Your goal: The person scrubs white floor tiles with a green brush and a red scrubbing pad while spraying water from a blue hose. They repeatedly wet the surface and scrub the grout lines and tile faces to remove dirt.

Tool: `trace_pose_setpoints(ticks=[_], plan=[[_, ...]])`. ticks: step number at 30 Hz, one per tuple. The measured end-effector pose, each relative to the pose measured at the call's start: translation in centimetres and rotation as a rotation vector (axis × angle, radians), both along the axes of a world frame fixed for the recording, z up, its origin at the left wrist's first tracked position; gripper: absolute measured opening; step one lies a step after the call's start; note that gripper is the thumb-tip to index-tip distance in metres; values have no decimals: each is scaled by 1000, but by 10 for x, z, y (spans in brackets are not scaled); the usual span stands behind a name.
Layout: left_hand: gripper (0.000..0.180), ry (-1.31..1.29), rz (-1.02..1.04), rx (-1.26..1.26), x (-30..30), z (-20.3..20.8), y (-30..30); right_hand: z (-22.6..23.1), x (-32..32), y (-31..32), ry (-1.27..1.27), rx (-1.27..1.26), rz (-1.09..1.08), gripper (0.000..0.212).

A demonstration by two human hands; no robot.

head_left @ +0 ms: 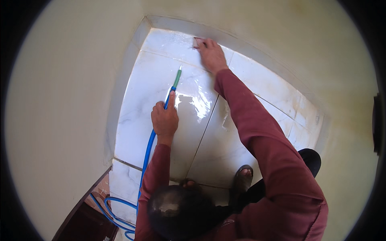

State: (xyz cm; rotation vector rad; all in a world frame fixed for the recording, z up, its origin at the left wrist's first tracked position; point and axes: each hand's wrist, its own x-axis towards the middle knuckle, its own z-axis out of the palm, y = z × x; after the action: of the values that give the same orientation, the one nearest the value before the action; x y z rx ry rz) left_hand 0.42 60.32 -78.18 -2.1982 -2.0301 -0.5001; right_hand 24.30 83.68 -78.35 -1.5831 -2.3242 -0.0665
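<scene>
My left hand [165,121] is closed around a blue hose [147,150], its index finger stretched along it toward the tip. A green nozzle [177,78] sits on the hose's end and points away from me, with a bright white streak at its tip. Far off, at the foot of the wall, my right hand [213,56] presses down on the wet floor with bent fingers. Under its fingertips shows a small pinkish piece with dark red edges [196,41]; what it is I cannot make out.
Glossy white marbled tiles [161,76] lie wet and reflective, with dark joints. A low skirting [257,55] and pale walls [68,80] close in the floor. Loops of blue hose lie by a dark doorway edge [80,201] at lower left. My sandalled foot [245,173] stands near the middle.
</scene>
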Motion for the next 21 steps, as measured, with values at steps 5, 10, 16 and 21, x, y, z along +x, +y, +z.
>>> trace_pose_setpoints(ticks=[5, 10, 16, 21], plan=[[69, 21, 25, -6, 2, 2, -4, -8, 37, -38, -21, 64, -217, 31], [69, 11, 24, -56, 7, 4, 1, 2, 12, -2, -46, 131, -35, 30], [69, -5, 41, -44, 0, 6, -2, 2, 99, -61, 12, 117, -247, 24], [65, -37, -3, -23, 22, 3, 5, 1, -1, -8, 158, 264, 42, 22]])
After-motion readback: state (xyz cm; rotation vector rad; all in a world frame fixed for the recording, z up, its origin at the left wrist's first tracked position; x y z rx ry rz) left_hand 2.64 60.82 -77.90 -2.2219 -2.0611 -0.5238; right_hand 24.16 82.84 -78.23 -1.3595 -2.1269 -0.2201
